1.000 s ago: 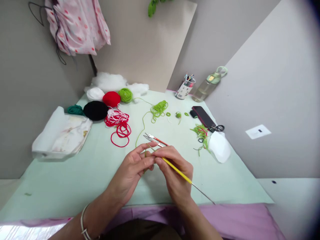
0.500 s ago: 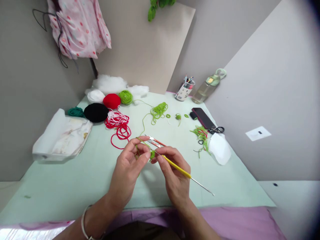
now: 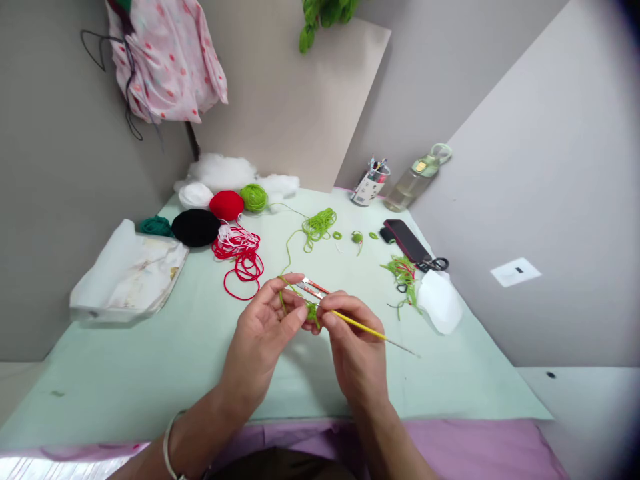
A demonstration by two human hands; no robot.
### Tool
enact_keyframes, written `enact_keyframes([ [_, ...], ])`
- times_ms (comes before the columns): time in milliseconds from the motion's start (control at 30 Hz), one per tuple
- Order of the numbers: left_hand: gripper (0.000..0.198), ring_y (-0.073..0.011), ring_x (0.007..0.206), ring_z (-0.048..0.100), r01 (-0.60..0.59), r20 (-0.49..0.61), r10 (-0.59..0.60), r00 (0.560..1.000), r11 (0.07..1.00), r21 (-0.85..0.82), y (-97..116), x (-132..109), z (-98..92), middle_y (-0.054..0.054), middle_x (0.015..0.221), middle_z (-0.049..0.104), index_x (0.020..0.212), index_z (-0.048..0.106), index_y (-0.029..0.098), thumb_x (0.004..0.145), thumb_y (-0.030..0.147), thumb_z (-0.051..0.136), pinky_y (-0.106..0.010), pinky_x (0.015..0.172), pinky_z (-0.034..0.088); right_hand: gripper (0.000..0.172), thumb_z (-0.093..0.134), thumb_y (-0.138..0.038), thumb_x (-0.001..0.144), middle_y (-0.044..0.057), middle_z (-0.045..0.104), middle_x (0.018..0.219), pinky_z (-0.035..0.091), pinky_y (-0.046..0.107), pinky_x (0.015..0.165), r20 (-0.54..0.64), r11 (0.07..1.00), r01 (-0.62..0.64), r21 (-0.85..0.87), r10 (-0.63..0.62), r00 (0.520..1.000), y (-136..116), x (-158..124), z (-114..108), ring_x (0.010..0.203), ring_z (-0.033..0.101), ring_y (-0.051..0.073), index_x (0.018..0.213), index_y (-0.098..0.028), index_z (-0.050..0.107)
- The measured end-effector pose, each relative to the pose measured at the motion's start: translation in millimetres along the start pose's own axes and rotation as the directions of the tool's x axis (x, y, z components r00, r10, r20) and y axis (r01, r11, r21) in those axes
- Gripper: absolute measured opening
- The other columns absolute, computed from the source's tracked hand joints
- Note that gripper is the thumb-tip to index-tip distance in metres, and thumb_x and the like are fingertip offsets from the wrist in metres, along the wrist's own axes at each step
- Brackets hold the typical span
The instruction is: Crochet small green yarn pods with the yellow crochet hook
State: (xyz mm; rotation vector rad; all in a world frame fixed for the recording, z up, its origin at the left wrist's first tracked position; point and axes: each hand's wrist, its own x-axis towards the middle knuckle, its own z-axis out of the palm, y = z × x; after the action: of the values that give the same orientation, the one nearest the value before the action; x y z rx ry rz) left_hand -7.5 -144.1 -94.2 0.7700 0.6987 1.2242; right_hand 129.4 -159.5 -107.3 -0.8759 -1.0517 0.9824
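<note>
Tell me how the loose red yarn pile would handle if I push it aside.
The loose red yarn lies in open, overlapping loops, so it would probably flop and string out rather than slide as one. White strands lie tangled on its far side, so they may well come along.

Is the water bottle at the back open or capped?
Capped: the water bottle stands with its pale green lid on, carry loop above.

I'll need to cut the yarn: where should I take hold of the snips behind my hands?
Likely pinch the snips across their red arms, coming from above and the right: they lie flat, blade tips pointing left by the left hand.
</note>
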Motion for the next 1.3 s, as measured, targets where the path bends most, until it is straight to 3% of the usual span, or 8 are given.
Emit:
enact_keyframes([
  [200,0.027,-0.0133,0.079,0.069,0.048,0.036,-0.048,0.998,0.999,-0.012,4.7,1.9,-3.2,0.003,0.087,0.067,0.122,0.071,0.024,0.095,0.022,0.076,-0.027,0.078,0.055,0.021,0.082,-0.043,0.091,0.002,0.075,0.077,0.062,0.032,0.062,0.072,0.981,-0.167,0.103,0.16,0.984,-4.5,3.5,-4.1,0.065,0.07,0.017,0.096,-0.022,0.08],
  [433,0.029,-0.0193,0.092,0.067,0.11,0.143,-0.119,0.982,0.991,0.072,6.8,1.1,-11.7,-0.001,0.089,0.07,0.119,0.076,0.026,0.092,0.029,0.081,-0.035,0.094,0.05,0.02,0.075,-0.042,0.097,0.006,0.08,0.091,0.064,0.031,0.063,0.072,0.998,0.008,0.07,-0.013,0.997,-8.2,7.2,-3.5,0.071,0.073,0.017,0.093,-0.024,0.081],
  [600,0.032,-0.0203,0.09,0.06,0.14,0.085,-0.146,0.986,0.987,0.078,12.0,2.3,-14.4,-0.002,0.088,0.066,0.119,0.078,0.025,0.089,0.031,0.083,-0.037,0.092,0.045,0.018,0.069,-0.038,0.102,0.005,0.083,0.094,0.066,0.031,0.068,0.106,0.995,0.0,0.098,-0.01,0.994,-10.4,5.4,-5.1,0.073,0.077,0.016,0.099,-0.025,0.08],
  [833,0.029,-0.0198,0.088,0.057,0.159,0.114,-0.169,0.979,0.983,0.09,14.5,4.0,-16.9,-0.001,0.085,0.063,0.119,0.077,0.025,0.091,0.033,0.079,-0.035,0.088,0.044,0.023,0.063,-0.039,0.106,0.005,0.081,0.093,0.067,0.032,0.069,0.114,0.999,-0.02,0.036,0.015,0.993,-14.3,3.1,-6.3,0.073,0.078,0.017,0.099,-0.022,0.077],
  [967,0.028,-0.0171,0.083,0.057,0.073,0.098,-0.09,0.991,0.983,0.166,15.0,2.8,-17.8,0.0,0.084,0.063,0.118,0.078,0.026,0.091,0.032,0.08,-0.03,0.082,0.046,0.021,0.058,-0.029,0.108,0.007,0.08,0.095,0.066,0.036,0.075,0.116,0.953,0.193,-0.232,-0.17,0.979,-20.2,-3.0,-7.9,0.079,0.078,0.019,0.105,-0.023,0.078],
  [1100,0.024,-0.0154,0.084,0.061,0.003,0.039,-0.011,0.999,0.979,0.204,10.5,-0.6,-13.7,0.001,0.085,0.065,0.115,0.077,0.027,0.092,0.03,0.082,-0.027,0.082,0.049,0.03,0.065,-0.014,0.102,0.009,0.081,0.109,0.065,0.036,0.081,0.281,0.734,0.488,-0.473,-0.399,0.873,-15.4,-12.0,-11.3,0.097,0.078,0.022,0.124,-0.03,0.078],
  [1167,0.026,-0.0147,0.086,0.062,0.003,0.024,-0.007,1.0,0.986,0.164,6.7,-1.4,-10.9,0.002,0.087,0.066,0.115,0.077,0.028,0.09,0.03,0.085,-0.025,0.083,0.05,0.039,0.066,-0.012,0.1,0.009,0.08,0.116,0.064,0.035,0.079,0.293,0.676,0.524,-0.518,-0.435,0.851,-10.7,-15.5,-11.5,0.098,0.077,0.023,0.13,-0.035,0.076],
  [1300,0.034,-0.0137,0.086,0.062,0.037,0.017,-0.039,0.999,0.996,0.085,1.5,-0.8,-7.3,0.002,0.087,0.066,0.116,0.079,0.028,0.084,0.028,0.09,-0.024,0.081,0.05,0.036,0.066,-0.015,0.101,0.007,0.077,0.103,0.062,0.034,0.072,0.221,0.711,0.487,-0.508,-0.438,0.871,-10.0,-16.3,-7.2,0.087,0.074,0.021,0.127,-0.037,0.078],
])
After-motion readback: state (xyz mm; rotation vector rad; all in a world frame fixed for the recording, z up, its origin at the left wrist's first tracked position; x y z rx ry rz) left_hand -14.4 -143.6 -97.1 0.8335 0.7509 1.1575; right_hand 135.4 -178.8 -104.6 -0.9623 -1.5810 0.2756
